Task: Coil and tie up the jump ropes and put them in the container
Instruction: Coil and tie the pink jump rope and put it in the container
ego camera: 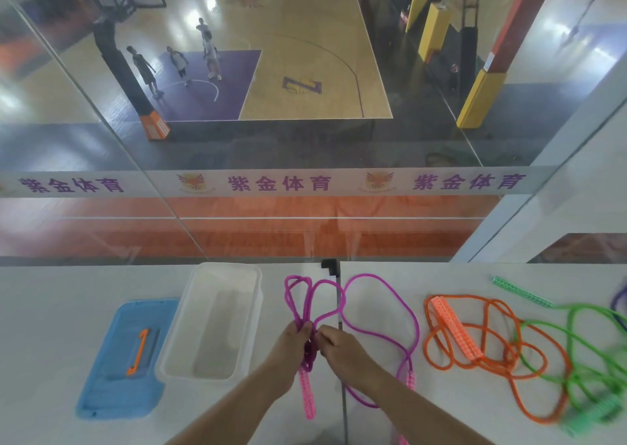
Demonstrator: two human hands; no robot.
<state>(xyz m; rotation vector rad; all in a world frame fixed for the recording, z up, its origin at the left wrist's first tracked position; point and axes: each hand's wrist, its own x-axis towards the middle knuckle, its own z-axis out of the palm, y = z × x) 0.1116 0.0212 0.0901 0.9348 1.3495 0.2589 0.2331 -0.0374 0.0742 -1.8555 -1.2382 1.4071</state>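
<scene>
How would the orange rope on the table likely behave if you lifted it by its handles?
The orange rope lies in loose, overlapping loops, so its cord would probably hang limp and uncoil. It crosses the green rope, so it may snag and drag that along. Its handles look rigid and lie side by side, likely easy to grip together.

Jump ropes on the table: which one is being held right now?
The purple jump rope: the left hand and right hand grip its gathered loops. The orange jump rope and green jump rope lie untouched.

Bright, glare-streaked — perhaps edge-blurred
</scene>
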